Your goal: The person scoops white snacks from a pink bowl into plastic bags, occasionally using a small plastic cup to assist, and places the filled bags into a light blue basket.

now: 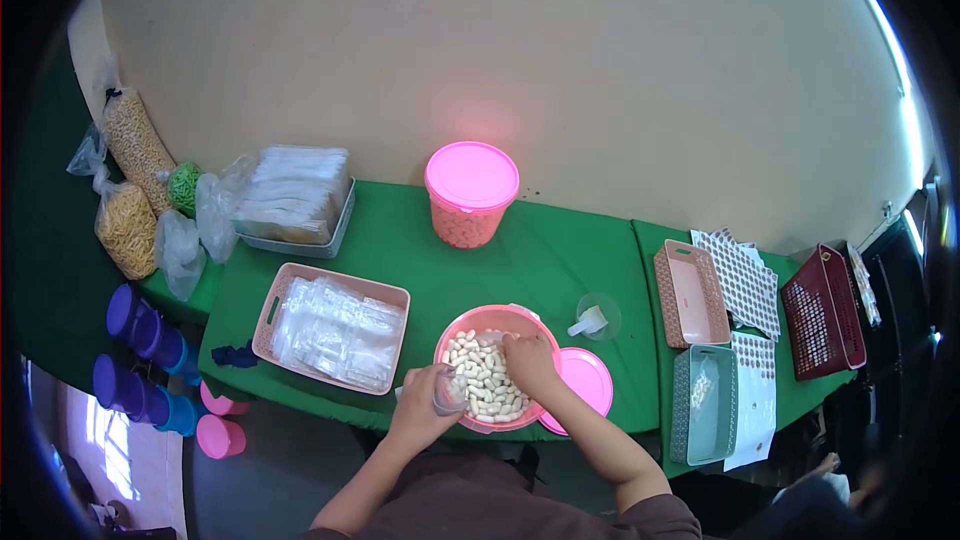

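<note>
A pink tub point(541, 328) of whitish, peanut-shaped snack pieces point(487, 380) stands at the table's front edge. At its left rim, my left hand point(424, 402) is closed around a small clear plastic cup point(451, 395), tilted over the pieces. My right hand point(530, 365) reaches into the tub from the right, fingers curled down at the pieces. Something translucent shows beside those fingertips, and what they grip is hidden. Partly under my right forearm lies a round pink lid point(586, 385).
A pink basket of clear bags point(335, 330) stands left, with a basket of stacked packets point(295, 195) behind. A lidded pink tub point(470, 195) stands at the back. A clear round dish with a white scoop point(592, 320), baskets point(705, 405) and sticker sheets point(740, 280) lie right.
</note>
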A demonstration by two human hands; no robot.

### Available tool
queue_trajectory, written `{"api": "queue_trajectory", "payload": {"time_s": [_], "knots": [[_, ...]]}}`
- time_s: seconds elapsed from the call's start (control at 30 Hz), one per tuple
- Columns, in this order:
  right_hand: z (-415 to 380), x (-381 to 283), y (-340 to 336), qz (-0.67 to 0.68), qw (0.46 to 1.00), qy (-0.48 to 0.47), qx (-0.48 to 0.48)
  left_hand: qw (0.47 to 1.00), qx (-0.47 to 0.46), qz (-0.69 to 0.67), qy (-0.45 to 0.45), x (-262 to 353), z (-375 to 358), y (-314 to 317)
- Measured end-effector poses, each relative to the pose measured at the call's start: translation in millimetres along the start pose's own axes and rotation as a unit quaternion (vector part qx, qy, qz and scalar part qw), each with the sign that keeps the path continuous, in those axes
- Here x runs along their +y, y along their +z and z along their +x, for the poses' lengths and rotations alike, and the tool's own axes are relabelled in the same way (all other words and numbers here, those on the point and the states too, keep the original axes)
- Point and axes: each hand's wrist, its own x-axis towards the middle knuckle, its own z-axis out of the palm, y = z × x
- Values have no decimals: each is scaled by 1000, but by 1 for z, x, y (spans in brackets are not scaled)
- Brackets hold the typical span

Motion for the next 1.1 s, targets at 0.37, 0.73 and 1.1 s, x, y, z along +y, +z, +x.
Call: {"api": "queue_trajectory", "payload": {"time_s": [0.37,0.73,1.1], "knots": [[-9,-2,-29,158,971,64,-169,999,23,-33,-11,-1,1,6],[-27,-6,-72,231,970,74,-12,999,32,11,-9,3,-2,6],[-53,1,-155,295,953,63,1,989,-4,137,54,37,23,-3]]}}
